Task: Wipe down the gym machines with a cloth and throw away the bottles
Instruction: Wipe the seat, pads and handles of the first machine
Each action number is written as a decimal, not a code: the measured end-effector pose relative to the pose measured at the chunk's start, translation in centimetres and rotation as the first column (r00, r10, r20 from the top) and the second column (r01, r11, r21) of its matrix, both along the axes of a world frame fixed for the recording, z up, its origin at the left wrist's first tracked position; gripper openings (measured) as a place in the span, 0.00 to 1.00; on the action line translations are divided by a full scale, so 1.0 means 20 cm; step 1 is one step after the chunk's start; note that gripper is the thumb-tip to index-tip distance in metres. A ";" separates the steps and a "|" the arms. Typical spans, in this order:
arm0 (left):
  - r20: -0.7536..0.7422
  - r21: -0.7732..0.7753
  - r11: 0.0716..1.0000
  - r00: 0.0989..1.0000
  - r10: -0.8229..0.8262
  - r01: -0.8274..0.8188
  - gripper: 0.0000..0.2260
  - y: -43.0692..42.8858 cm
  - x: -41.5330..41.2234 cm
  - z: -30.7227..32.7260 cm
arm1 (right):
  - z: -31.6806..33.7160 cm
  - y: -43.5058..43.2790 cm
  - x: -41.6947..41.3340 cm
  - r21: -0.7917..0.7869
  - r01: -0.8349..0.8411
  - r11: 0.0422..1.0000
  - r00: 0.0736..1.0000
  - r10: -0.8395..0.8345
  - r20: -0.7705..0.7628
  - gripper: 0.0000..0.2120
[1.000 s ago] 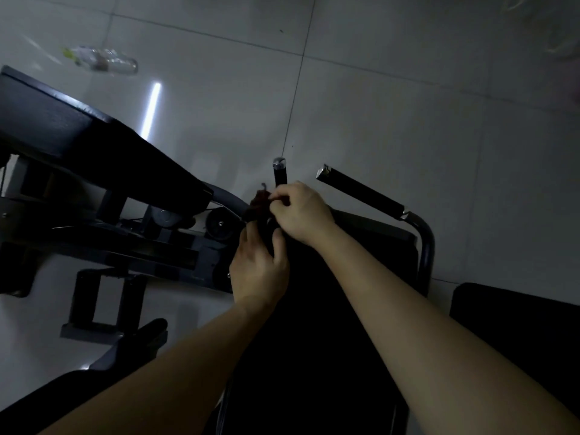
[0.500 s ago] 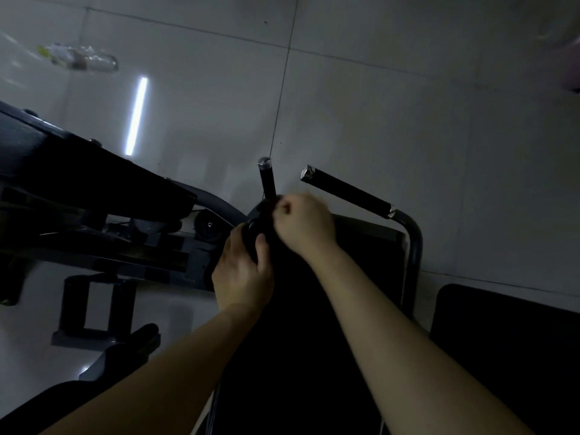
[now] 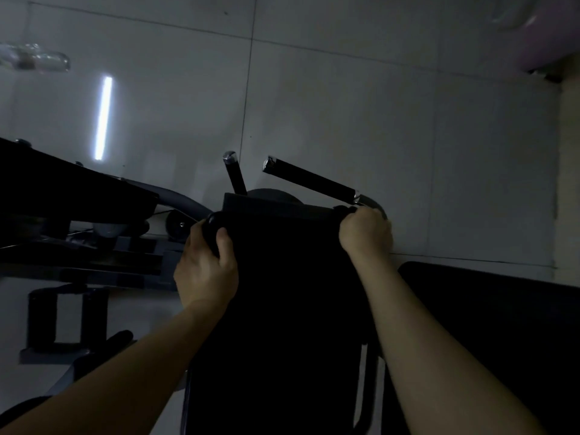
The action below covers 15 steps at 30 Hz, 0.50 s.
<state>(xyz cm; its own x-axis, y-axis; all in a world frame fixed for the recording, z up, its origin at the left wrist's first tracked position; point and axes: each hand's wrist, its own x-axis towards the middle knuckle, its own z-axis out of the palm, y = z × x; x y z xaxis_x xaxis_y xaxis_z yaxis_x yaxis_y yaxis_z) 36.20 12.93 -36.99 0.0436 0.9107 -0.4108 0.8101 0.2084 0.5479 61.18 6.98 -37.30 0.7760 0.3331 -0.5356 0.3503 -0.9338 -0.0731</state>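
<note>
Cloth (image 3: pixel 282 237), dark and hard to tell apart from the black padding behind it, is held taut across the upper end of a gym machine (image 3: pixel 260 200) at the centre of the view, with one of the person's hands at each top corner. The left hand (image 3: pixel 207 265), at nine o'clock from the cloth, is closed around a rounded dark bunch that appears to be the cloth's corner; the thumb lies over the front and the fingers wrap behind. The right hand (image 3: pixel 365 233), at three o'clock from the cloth, is clenched into a fist on the opposite corner, knuckles up, just below the bend of the machine's frame. Both bare forearms rise from the bottom edge, at about seven and five o'clock, and spread apart toward the hands, the wrists nearly straight.

Two black handles with chrome end caps stand above the cloth at twelve o'clock: a short handle (image 3: pixel 233 175) close to upright and a long handle (image 3: pixel 310 182) slanting down toward the right hand. A black bench (image 3: pixel 78 186) runs in from nine o'clock, its frame and foot below it on the pale tiled floor (image 3: pixel 408 120). A clear plastic bottle (image 3: pixel 34 59), blurred, lies on the floor at ten o'clock, well apart from both hands, with a bright strip of reflected light (image 3: pixel 103 117) just below it. A pale pink rounded object (image 3: pixel 533 32) fills the corner at two o'clock, and another black pad (image 3: pixel 486 309) sits at four o'clock.
</note>
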 end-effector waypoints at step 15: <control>-0.082 0.086 0.995 0.996 -0.047 0.054 0.23 -0.01 0.00 -0.04 | 0.16 0.53 -0.69 0.539 -0.442 0.717 0.772 0.610 -0.179 0.12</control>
<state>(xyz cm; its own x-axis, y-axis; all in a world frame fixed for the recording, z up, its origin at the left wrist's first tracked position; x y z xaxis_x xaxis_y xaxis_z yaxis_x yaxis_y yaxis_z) 36.16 12.77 -37.76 0.0608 0.9408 -0.3335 0.8603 0.1200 0.4954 47.41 17.67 -34.01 0.2070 0.8927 -0.4004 0.6494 -0.4314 -0.6262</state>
